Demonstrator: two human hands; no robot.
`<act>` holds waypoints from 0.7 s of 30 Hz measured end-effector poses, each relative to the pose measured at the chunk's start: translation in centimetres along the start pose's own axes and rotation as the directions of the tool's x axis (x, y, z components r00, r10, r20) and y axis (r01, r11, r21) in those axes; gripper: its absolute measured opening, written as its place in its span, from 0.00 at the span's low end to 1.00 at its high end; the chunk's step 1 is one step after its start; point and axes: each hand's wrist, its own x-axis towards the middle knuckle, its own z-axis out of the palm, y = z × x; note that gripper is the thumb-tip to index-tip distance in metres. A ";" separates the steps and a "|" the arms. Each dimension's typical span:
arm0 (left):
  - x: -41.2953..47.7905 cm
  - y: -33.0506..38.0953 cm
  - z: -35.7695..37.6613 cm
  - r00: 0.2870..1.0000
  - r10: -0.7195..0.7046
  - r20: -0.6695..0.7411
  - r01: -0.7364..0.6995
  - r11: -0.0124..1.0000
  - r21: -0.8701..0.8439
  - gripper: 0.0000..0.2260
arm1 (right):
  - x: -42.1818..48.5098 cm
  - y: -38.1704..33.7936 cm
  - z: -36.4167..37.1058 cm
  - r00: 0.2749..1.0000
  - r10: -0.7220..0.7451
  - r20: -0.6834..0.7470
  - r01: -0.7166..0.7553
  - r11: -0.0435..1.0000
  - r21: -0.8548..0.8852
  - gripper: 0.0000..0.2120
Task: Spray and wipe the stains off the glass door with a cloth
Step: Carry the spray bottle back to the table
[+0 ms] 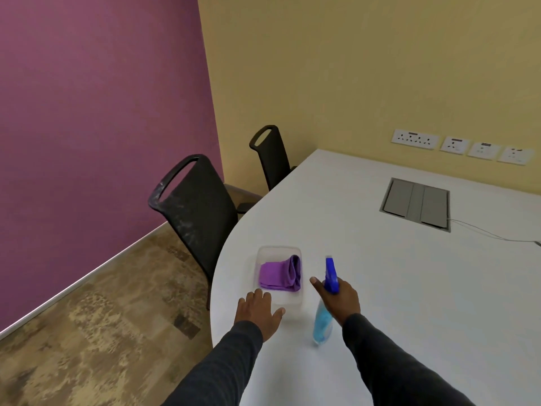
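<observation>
On the white worktop (409, 288), the right hand (341, 300) grips the neck of a blue spray bottle (325, 312). The left hand (259, 312) lies flat with fingers spread, grasping nothing, at the near rim of a clear tray (279, 250) holding the folded purple cloth (279, 273).

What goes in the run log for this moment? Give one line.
stage: pickup | right hand: gripping spray bottle | left hand: open, by clear tray | purple cloth: folded in tray | glass door: unseen

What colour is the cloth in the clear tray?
Purple; the folded cloth lies in the tray, clearest in the head view.
</observation>
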 end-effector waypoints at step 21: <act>18.3 3.0 3.6 0.989 0.011 0.147 0.007 0.992 -0.122 0.24 | 5.7 1.8 4.2 0.970 0.212 -0.120 -0.211 0.977 0.023 0.31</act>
